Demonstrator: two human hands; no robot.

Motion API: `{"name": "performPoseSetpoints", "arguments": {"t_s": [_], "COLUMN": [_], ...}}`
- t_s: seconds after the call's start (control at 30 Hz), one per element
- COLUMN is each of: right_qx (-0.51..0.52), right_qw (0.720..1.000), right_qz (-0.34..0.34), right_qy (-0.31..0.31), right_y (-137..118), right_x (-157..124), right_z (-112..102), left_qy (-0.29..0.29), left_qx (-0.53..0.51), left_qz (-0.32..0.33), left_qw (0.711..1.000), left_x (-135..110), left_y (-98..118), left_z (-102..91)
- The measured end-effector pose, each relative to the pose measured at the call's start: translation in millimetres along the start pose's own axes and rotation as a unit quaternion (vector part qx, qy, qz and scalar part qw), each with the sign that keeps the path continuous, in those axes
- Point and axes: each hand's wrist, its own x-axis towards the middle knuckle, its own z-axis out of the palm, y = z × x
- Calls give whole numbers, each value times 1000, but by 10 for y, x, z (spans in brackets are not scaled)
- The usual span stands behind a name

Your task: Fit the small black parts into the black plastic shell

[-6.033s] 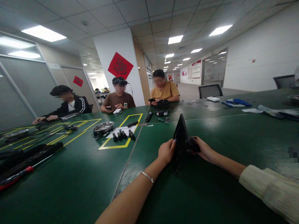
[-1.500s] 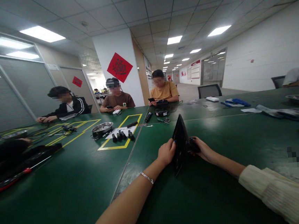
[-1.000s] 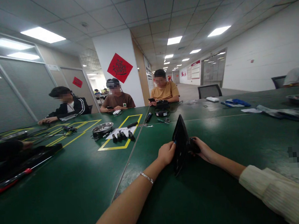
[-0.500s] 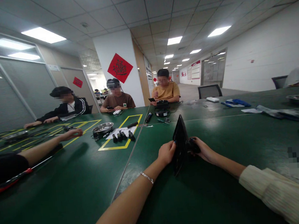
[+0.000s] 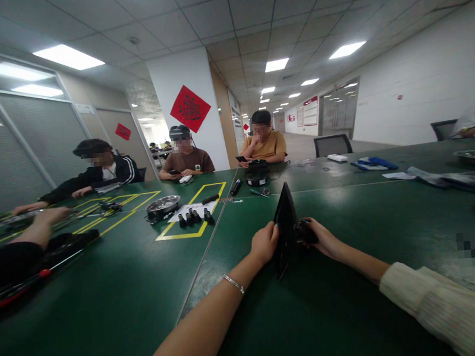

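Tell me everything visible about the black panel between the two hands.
The black panel is thin and matte, seen almost edge-on, tapering to a point on top. It stands on edge on the green table, leaning. The left hand holds its left face; the right hand clasps a dark bulky part on its right side.

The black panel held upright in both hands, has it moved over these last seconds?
No. The black panel stands where it was, equally far right of the yellow taped rectangle.

The red diamond sign (image 5: pixel 190 108) on the pillar (image 5: pixel 189 71) bears a character; too blurred to read.
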Motion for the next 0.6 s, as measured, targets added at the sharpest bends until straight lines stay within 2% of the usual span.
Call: {"name": "performPoseSetpoints", "arguments": {"t_s": [0.33,0.6], "right_qx": [-5,-1], "right_qw": [1000,1000], "right_qz": [0,-3], "right_qy": [-2,-7], "right_y": [16,-6], "right_x": [17,-11], "right_z": [-20,0], "left_qy": [-16,0], "left_qx": [3,11], "left_qz": [-2,14], "left_qw": [1000,1000], "left_x": [-35,-8], "left_y": [40,4], "left_z": [-49,-12]}}
